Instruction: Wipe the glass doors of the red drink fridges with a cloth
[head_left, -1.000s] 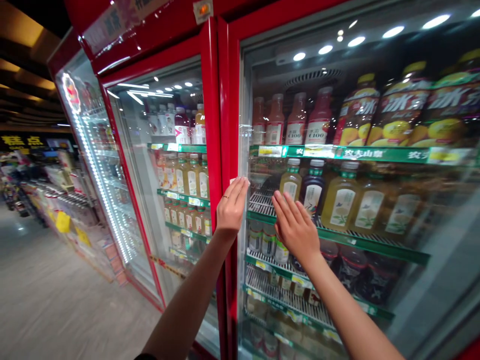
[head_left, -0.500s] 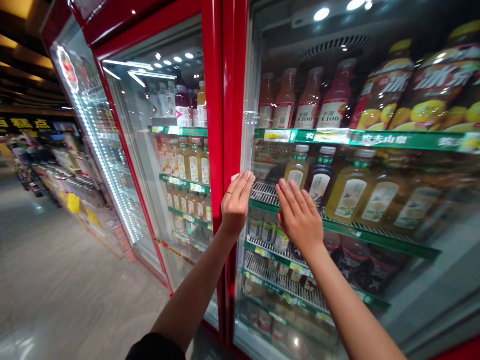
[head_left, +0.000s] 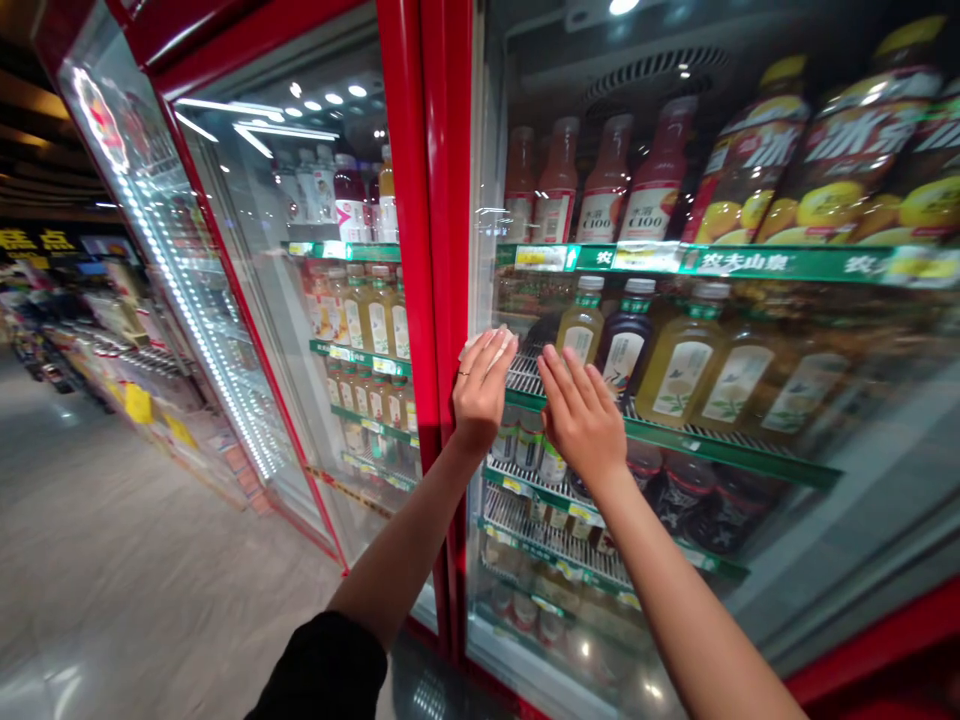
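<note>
Two hands (head_left: 585, 415) and one white cloth (head_left: 471, 347) are present; the upper right shelf (head_left: 660, 259) carries four pink bottles (head_left: 606, 185) and three lemon-label bottles (head_left: 859, 150).

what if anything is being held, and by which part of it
The left hand lies over a white cloth or tissue, its upper edge peeking out; gripped or merely pressed, I cannot tell. The right hand shows nothing held.

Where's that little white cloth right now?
Near the middle of the head view, the white cloth is partly covered by the left hand, beside the red door frame and to the left of the right hand.
</note>
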